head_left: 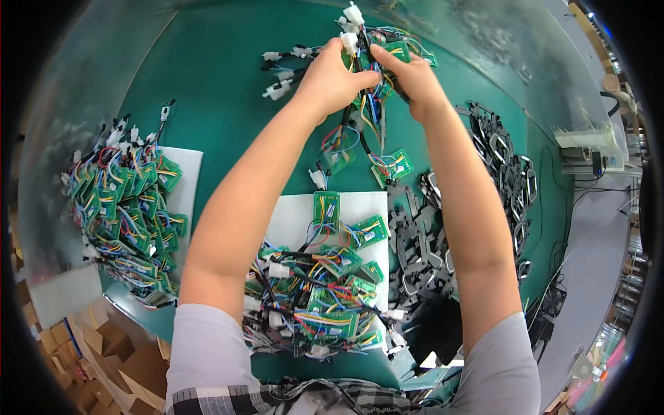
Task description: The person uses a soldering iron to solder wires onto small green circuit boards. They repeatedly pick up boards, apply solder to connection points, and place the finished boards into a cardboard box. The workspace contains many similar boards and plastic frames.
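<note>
Both my arms reach to the far side of the green table. My left hand (pixel 333 81) is closed around a bundle of wires (pixel 358 66) with white plug connectors (pixel 350 43) at the upper end. My right hand (pixel 413 79) grips the same cluster from the right, thumb near the connectors, beside a green circuit board (pixel 395 51). Colored wires dangle below the hands toward another board (pixel 393 167). More loose white connectors (pixel 278 90) lie left of my left hand. Just what lies inside each grip is partly hidden by the fingers.
A pile of wired circuit boards (pixel 339 304) covers a white foam sheet (pixel 290 211) near me. Another stack of boards (pixel 124 207) stands at the left. Black and grey plastic frames (pixel 422 242) are heaped at the right. Cardboard boxes (pixel 111 339) sit below, left.
</note>
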`<move>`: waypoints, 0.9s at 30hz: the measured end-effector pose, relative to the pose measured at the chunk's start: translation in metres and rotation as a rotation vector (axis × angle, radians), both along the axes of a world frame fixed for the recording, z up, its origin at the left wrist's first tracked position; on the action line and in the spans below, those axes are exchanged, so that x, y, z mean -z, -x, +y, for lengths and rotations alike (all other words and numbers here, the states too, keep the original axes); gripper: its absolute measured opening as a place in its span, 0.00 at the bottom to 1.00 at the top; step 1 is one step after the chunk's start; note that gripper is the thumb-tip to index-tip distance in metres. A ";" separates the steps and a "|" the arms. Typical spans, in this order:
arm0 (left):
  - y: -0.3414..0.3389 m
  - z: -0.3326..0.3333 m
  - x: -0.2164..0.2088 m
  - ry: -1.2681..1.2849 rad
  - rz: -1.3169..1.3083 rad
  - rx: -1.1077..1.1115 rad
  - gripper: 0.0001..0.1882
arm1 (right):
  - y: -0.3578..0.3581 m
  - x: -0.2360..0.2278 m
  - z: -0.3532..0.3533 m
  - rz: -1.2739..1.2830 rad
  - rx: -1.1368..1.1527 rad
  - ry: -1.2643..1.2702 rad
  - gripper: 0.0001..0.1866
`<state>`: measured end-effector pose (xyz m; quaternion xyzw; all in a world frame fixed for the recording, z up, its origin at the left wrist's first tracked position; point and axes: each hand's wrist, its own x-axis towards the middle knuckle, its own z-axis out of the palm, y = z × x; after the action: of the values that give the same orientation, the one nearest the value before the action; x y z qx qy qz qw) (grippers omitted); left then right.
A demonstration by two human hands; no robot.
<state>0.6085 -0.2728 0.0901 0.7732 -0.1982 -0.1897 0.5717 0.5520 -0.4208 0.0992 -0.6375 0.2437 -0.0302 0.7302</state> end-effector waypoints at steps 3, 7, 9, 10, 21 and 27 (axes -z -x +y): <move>0.031 0.036 -0.058 0.075 -0.059 0.062 0.28 | 0.026 -0.056 0.017 -0.067 -0.076 0.114 0.18; 0.112 0.091 -0.104 0.310 -0.039 0.148 0.28 | 0.110 -0.120 0.071 -0.132 -0.102 0.002 0.16; 0.162 0.123 -0.127 0.282 0.186 0.192 0.33 | 0.156 -0.121 0.090 -0.034 -0.132 0.247 0.17; 0.184 0.143 -0.118 0.291 0.190 0.244 0.36 | 0.183 -0.114 0.106 -0.060 -0.134 0.270 0.18; 0.273 0.239 -0.039 -0.516 -0.175 0.341 0.39 | 0.282 -0.024 0.171 0.175 -0.454 0.916 0.26; 0.192 0.235 -0.099 -0.843 -0.089 0.511 0.28 | 0.245 -0.055 0.102 0.172 -0.691 0.598 0.25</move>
<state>0.4162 -0.0375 0.1891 0.8711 -0.3117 -0.3546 0.1352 0.3066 -0.3185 0.1543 -0.8641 0.0573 0.1988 0.4588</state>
